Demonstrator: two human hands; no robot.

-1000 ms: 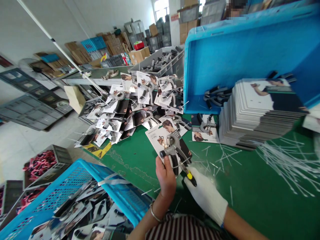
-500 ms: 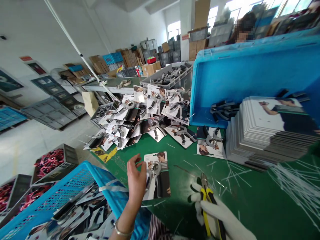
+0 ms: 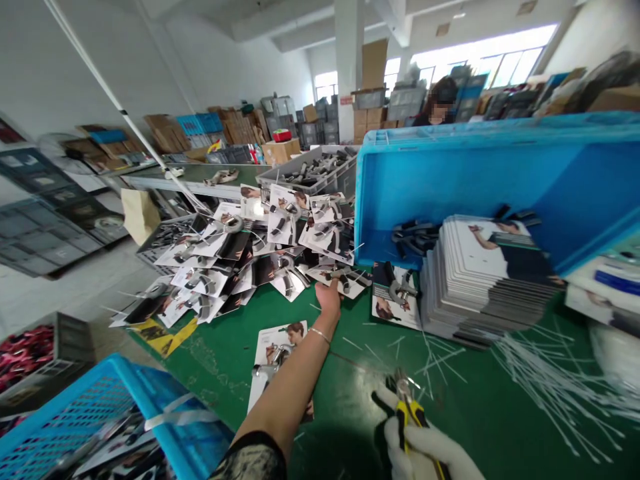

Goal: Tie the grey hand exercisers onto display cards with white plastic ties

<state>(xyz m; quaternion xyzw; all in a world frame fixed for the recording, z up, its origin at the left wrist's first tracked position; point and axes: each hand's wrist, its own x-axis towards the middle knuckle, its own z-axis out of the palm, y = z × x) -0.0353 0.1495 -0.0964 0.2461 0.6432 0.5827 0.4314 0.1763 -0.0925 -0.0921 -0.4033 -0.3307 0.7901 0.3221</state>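
My left hand (image 3: 329,297) is stretched out over the green table (image 3: 490,413) and rests on a carded hand gripper (image 3: 345,279) at the near edge of the pile of carded grippers (image 3: 240,253); its fingers curl on the card. Under my forearm lies another carded hand gripper (image 3: 274,353), flat on the table. My right hand (image 3: 425,450), in a white glove, is closed round yellow-handled cutters (image 3: 407,410) at the bottom of the view.
A tilted blue crate (image 3: 450,180) holds loose grippers, with a stack of printed cards (image 3: 490,273) in front. White plastic ties (image 3: 555,380) litter the right. A blue basket (image 3: 100,420) of carded items sits bottom left. A person (image 3: 440,100) sits beyond.
My left hand let go of the carded gripper, which now lies flat, and reached forward to the pile. My right hand stayed low with the cutters.
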